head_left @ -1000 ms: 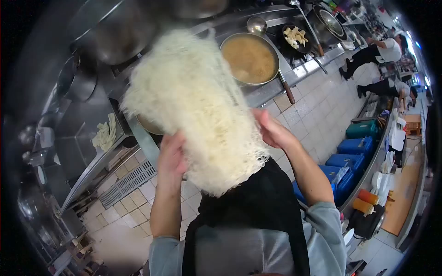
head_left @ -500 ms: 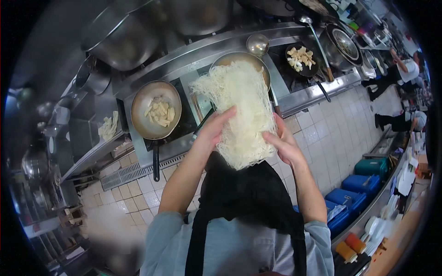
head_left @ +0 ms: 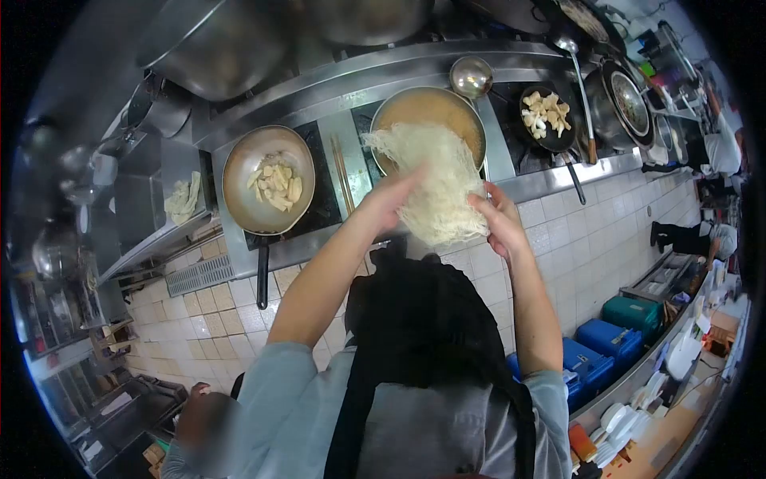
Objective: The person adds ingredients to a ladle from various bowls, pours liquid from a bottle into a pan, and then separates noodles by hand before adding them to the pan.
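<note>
A block of thin white dried noodles [head_left: 440, 180] hangs over the front edge of a large pan [head_left: 403, 108] with brownish contents. My left hand [head_left: 391, 195] presses on the left side of the noodles, its fingers smeared by motion. On the right side, my right hand [head_left: 499, 219] grips the near edge of the same block between thumb and fingers. To the left sits a pan [head_left: 239, 199] with pale sliced pieces [head_left: 278, 184]. A smaller black pan [head_left: 527, 132] at the right holds pale chunks [head_left: 546, 114].
Wooden chopsticks [head_left: 343, 174] lie between the pans. A ladle [head_left: 471, 77] rests at the big pan's back rim. Another long-handled ladle [head_left: 580, 96] lies near a pot. Blue bins [head_left: 610, 342] stand at the right. Other people are at the far right and lower left.
The noodle block has moved lower in relation to the big pan, so more of the pan and its contents shows. Both hands moved with it. A person has appeared at the lower left.
</note>
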Demonstrator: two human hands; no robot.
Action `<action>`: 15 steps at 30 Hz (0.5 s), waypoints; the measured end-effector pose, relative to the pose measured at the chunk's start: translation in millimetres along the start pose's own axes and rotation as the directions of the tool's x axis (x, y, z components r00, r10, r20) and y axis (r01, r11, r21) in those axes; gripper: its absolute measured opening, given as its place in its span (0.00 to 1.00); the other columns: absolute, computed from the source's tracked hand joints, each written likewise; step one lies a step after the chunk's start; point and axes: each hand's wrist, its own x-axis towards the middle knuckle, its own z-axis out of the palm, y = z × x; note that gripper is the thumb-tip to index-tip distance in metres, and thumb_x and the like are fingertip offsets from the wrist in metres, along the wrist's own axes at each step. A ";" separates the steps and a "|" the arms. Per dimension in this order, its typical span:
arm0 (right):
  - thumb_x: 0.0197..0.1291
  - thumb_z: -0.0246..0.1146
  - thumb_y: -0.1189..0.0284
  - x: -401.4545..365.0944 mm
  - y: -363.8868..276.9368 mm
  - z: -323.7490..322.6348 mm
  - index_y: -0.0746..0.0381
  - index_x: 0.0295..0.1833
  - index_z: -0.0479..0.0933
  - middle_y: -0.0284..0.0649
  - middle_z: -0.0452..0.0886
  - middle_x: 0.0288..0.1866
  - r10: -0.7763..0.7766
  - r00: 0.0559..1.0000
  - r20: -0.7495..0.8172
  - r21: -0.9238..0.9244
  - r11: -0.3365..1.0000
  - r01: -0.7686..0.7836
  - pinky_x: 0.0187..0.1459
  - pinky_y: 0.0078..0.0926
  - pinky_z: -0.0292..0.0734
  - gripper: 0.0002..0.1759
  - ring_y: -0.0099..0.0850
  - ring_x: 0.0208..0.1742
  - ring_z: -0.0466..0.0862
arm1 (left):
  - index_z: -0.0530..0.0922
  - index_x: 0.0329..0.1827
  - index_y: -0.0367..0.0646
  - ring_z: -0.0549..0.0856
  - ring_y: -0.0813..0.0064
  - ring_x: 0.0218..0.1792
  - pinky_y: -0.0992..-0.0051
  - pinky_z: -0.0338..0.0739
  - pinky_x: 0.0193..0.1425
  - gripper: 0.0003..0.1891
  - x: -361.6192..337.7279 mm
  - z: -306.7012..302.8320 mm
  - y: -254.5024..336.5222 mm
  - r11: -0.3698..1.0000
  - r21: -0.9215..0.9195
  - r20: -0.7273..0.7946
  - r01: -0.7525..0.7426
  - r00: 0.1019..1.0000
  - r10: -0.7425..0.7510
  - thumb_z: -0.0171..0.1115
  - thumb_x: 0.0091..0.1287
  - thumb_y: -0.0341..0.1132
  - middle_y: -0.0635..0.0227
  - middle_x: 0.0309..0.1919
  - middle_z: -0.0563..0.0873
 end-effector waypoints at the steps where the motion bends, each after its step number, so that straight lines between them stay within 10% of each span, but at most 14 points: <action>1: 0.62 0.70 0.69 7.6 3.2 -1.6 0.76 0.77 0.50 0.58 0.76 0.63 0.008 1.000 -0.001 -0.006 1.000 -0.008 0.58 0.33 0.78 0.48 0.39 0.60 0.81 | 0.63 0.74 0.39 0.84 0.62 0.58 0.58 0.83 0.57 0.35 -25.6 14.0 5.4 0.997 0.075 -0.018 -0.021 1.000 0.023 0.65 0.71 0.47 0.57 0.62 0.79; 15: 0.60 0.72 0.64 40.1 5.1 -14.7 0.73 0.79 0.47 0.59 0.79 0.58 -0.009 0.997 -0.073 -0.106 0.994 0.002 0.45 0.19 0.81 0.52 0.35 0.49 0.85 | 0.42 0.84 0.56 0.79 0.60 0.64 0.55 0.85 0.48 0.49 -52.2 34.8 18.3 0.920 0.384 -0.154 -0.077 0.977 0.146 0.68 0.68 0.46 0.55 0.72 0.69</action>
